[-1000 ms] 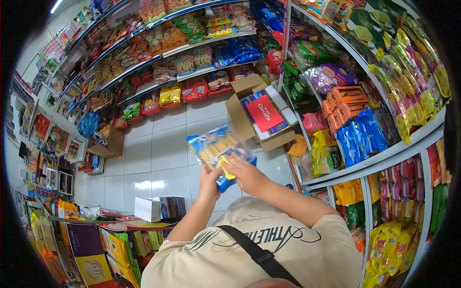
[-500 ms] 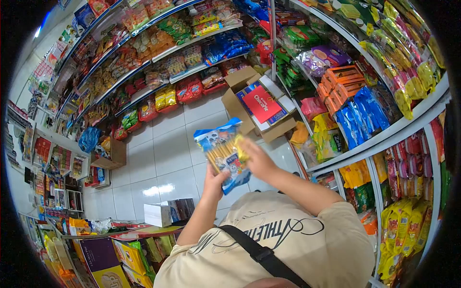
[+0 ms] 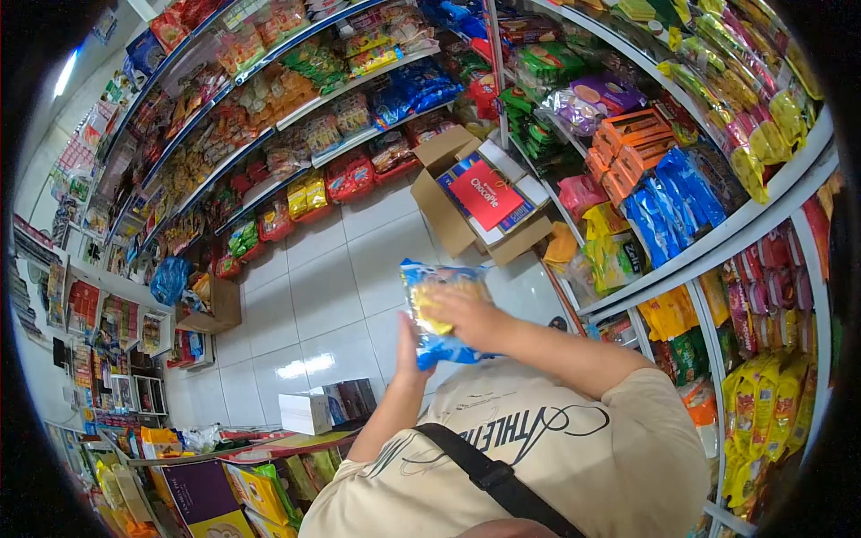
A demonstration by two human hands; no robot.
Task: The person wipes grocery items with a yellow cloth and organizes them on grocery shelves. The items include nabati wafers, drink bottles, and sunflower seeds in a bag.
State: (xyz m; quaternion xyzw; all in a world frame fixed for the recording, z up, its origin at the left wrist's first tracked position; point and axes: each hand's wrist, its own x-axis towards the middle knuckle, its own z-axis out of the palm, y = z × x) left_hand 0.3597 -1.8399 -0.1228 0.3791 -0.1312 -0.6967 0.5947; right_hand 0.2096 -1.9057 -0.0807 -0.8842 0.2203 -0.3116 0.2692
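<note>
A blue snack packet [image 3: 414, 273] is held in front of my chest, over the tiled floor. My left hand [image 3: 409, 351] grips its lower left edge, thumb up along the side. Across the packet's face lies my right hand [image 3: 468, 319], closed on a small yellow cloth [image 3: 434, 309] that presses against the wrapper. The hand and cloth cover much of the front, and motion blurs the print.
An opened cardboard box [image 3: 438, 148] holding a red ChocoPie carton [image 3: 484, 195] stands on the floor ahead. Snack shelves [image 3: 296, 112] curve along the far side, and more shelving [image 3: 717, 247] rises close on my right. Small boxes [image 3: 305, 413] sit at lower left.
The packet has come lower and nearer my body and has turned. My right hand with the yellow cloth has moved left across its face, covering more of it.
</note>
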